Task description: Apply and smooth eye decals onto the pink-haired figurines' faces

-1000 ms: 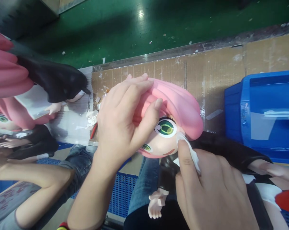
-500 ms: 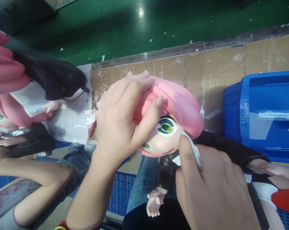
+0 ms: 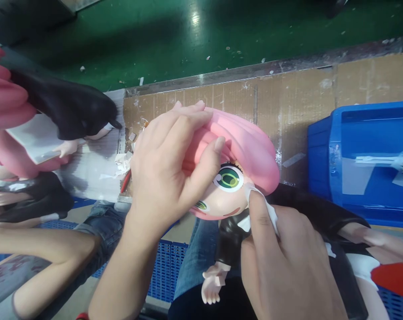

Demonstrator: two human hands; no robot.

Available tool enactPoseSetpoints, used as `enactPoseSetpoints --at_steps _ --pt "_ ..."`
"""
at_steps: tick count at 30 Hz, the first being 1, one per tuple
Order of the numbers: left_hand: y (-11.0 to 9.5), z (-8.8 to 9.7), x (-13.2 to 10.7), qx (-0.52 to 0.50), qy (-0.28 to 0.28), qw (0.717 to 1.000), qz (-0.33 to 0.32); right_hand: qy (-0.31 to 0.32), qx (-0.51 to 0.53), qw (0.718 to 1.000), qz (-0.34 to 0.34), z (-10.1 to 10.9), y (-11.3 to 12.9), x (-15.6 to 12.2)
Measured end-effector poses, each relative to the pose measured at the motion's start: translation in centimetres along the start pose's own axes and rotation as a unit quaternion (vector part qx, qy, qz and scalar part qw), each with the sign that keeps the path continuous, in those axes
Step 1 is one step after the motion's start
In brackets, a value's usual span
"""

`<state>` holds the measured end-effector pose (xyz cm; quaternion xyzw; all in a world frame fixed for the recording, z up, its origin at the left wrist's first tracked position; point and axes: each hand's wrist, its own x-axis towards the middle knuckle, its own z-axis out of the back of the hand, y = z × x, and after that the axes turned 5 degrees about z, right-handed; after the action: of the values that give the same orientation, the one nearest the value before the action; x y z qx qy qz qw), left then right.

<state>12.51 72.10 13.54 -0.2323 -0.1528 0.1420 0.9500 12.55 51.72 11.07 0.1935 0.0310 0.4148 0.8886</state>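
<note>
Doll [image 3: 226,198]: face apparently being wiped beside one eye; head over the near edge of the bench [image 3: 295,102], whatever supports it underneath hidden from me.
Left hand [image 3: 163,158]: spread and cupped over the crown, thumb apart from the fingers, steadying it, I'd say.
Right hand [image 3: 288,262]: gripping a white cloth [image 3: 272,215], index fingertip pressing it beside the eye.
Next stroke: calls for light pressure and a still head, to my mind.
Crown to feet: long axis slants, crown toward the bench's far left, legs off its near edge rightward; face tipped up.
Crumpled tissue [image 3: 123,162]: left, by the near edge.
Blue bin [image 3: 321,153]: right, well apart.
</note>
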Motion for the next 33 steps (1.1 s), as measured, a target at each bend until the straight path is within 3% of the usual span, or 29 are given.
enactPoseSetpoints --at_steps 8,33 --pt "0.01 0.12 -0.03 -0.001 0.009 1.0 0.007 0.036 -0.027 0.999 -0.011 -0.26 -0.09 -0.64" --pt "0.08 0.01 -0.08 -0.016 -0.006 1.0 0.005 0.069 -0.018 0.997 -0.041 -0.05 -0.2 -0.39"
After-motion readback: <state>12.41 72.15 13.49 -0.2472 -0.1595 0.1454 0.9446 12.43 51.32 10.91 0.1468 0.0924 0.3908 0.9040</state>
